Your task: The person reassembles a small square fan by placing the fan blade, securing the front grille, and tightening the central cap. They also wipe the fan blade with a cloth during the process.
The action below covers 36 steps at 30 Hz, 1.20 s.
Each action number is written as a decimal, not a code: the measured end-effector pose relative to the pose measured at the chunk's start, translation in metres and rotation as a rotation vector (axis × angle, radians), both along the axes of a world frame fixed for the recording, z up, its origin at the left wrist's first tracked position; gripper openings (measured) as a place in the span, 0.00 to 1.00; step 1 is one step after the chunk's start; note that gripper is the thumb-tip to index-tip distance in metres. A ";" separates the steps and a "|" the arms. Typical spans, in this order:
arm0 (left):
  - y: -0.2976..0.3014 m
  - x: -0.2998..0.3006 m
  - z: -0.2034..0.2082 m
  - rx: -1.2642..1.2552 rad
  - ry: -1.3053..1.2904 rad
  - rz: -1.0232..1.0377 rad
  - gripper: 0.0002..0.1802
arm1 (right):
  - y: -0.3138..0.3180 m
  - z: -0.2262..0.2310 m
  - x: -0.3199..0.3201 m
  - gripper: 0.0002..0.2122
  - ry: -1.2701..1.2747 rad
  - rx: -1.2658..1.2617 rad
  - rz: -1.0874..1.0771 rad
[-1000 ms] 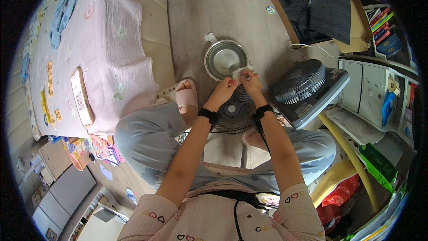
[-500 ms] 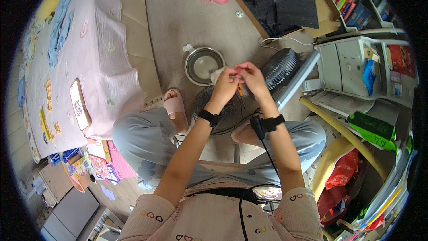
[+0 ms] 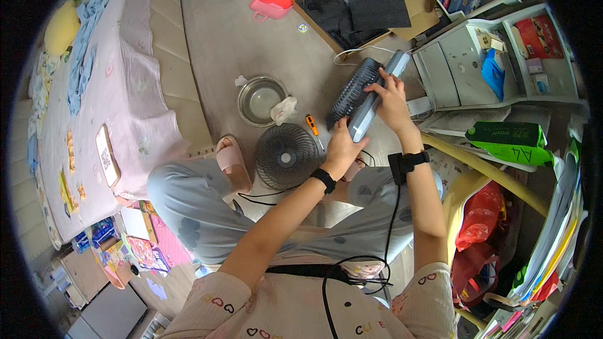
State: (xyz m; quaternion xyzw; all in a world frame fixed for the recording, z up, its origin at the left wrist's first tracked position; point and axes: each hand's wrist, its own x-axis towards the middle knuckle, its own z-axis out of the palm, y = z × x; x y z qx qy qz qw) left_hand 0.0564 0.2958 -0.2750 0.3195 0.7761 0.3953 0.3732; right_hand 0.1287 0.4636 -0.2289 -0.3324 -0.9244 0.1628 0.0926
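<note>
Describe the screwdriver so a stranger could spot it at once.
On the floor right of the bed, find the round dark fan grille below the metal bowl. The screwdriver lies at the grille's upper right; its bright orange handle sets it apart from the dark grille.

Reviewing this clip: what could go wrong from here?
The fan unit, tilted between the left hand and right hand, could slip and strike the round black grille nearby. The orange screwdriver, lying loose beside that grille, might get kicked. The black cable hanging from the right wristband could snag.
</note>
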 end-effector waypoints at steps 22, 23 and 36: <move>0.019 -0.161 0.138 -0.003 -0.074 -0.017 0.33 | 0.059 -0.023 0.061 0.44 0.310 -0.591 -0.658; 0.011 -0.169 0.152 0.011 -0.067 -0.018 0.32 | 0.058 -0.019 0.062 0.45 0.293 -0.594 -0.666; -0.050 -0.232 0.273 0.063 -0.267 -0.089 0.29 | -0.009 0.105 0.066 0.26 0.255 -1.024 -0.225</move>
